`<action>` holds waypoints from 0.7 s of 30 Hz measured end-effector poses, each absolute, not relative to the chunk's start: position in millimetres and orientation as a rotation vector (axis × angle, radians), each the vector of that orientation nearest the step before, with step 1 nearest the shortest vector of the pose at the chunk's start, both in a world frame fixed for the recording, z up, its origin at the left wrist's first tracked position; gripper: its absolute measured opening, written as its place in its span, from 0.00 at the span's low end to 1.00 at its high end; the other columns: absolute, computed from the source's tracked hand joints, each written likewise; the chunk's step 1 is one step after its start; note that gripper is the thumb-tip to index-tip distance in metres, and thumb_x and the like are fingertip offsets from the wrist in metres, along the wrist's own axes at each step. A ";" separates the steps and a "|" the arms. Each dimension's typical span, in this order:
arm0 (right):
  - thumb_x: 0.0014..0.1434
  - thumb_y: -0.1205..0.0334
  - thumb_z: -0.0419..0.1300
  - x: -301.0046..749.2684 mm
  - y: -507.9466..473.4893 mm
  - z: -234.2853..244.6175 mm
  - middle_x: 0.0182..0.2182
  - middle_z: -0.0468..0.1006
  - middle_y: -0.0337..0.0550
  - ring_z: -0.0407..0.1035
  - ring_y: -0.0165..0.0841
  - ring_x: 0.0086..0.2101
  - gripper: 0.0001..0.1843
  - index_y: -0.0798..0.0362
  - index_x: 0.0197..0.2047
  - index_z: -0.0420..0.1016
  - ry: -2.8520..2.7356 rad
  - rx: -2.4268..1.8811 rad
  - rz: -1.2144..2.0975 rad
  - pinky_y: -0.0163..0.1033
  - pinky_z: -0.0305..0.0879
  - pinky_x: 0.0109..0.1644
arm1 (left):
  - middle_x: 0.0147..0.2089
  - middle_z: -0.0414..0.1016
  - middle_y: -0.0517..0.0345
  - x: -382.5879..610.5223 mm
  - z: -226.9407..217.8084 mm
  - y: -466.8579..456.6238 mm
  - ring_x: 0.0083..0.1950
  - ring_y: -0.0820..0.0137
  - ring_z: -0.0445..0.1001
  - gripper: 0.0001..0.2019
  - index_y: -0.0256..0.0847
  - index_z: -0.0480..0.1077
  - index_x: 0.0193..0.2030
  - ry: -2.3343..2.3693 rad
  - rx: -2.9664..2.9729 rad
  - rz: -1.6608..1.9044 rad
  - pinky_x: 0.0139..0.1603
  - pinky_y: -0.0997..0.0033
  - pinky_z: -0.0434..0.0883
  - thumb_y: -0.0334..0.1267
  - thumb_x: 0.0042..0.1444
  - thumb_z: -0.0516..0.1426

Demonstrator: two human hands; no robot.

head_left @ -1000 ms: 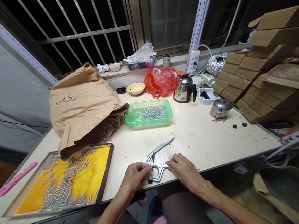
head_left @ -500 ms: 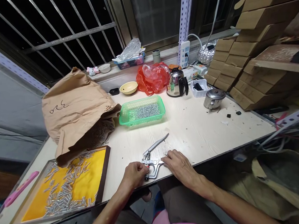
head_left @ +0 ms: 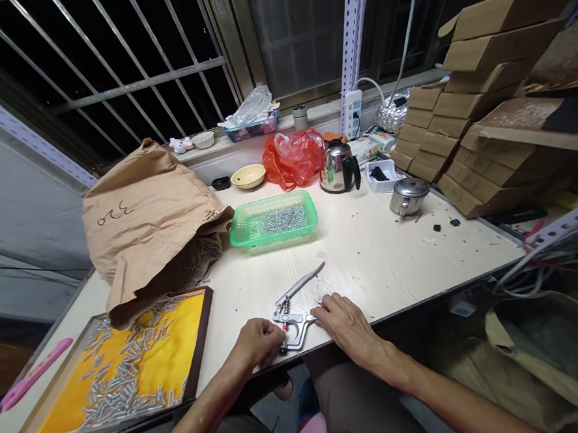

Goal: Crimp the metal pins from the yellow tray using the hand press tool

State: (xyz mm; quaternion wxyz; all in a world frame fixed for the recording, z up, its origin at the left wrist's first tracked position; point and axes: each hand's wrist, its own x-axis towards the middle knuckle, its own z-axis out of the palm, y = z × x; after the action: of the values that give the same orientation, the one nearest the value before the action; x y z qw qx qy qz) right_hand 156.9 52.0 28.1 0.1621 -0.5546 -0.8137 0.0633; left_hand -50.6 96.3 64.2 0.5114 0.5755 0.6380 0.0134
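A small metal hand press [head_left: 294, 307] with a long lever stands at the near edge of the white table [head_left: 393, 249]. My left hand [head_left: 258, 342] is curled at its left side, fingertips pinched at the jaw; what they hold is too small to see. My right hand [head_left: 342, 321] lies on the table just right of the press, fingers bent and touching its base. A green basket [head_left: 273, 220] of small metal pins sits farther back. A framed yellow tray [head_left: 126, 363] strewn with several pins lies to the left.
A torn brown paper sack [head_left: 147, 218] spills pins at the left. Behind are a yellow bowl [head_left: 248, 176], a red plastic bag [head_left: 292, 156], a steel kettle [head_left: 337, 166], a lidded steel pot [head_left: 408, 196] and stacked cardboard boxes [head_left: 478, 113]. A pink tool [head_left: 31, 374] lies far left.
The camera has tilted and shifted a little. Both hands stay at the press, my left hand drawn slightly nearer the table edge.
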 end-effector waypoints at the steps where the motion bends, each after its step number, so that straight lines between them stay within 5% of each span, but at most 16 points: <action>1: 0.59 0.69 0.57 156.8 52.0 27.0 0.34 0.69 0.41 0.61 0.35 0.37 0.04 0.50 0.37 0.70 -2.324 -1.578 0.170 0.39 0.54 0.37 | 0.10 0.56 0.68 -49.7 66.3 99.0 0.13 0.78 0.54 0.15 0.40 0.61 0.16 1.559 1.414 0.007 0.15 0.78 0.51 0.49 0.41 0.55; 21: 0.61 0.68 0.56 156.0 51.4 27.8 0.34 0.69 0.41 0.61 0.34 0.36 0.03 0.50 0.35 0.69 -2.321 -1.574 0.159 0.38 0.54 0.37 | 0.07 0.52 0.69 -41.1 75.0 110.3 0.13 0.80 0.50 0.15 0.40 0.57 0.13 1.483 1.327 -0.181 0.15 0.77 0.46 0.43 0.37 0.59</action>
State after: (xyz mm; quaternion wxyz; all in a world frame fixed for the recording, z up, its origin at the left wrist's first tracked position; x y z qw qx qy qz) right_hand 156.0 51.4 27.8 0.1656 -0.5525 -0.8150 0.0558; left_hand -41.1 110.3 75.0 0.5411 0.5586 0.6240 -0.0763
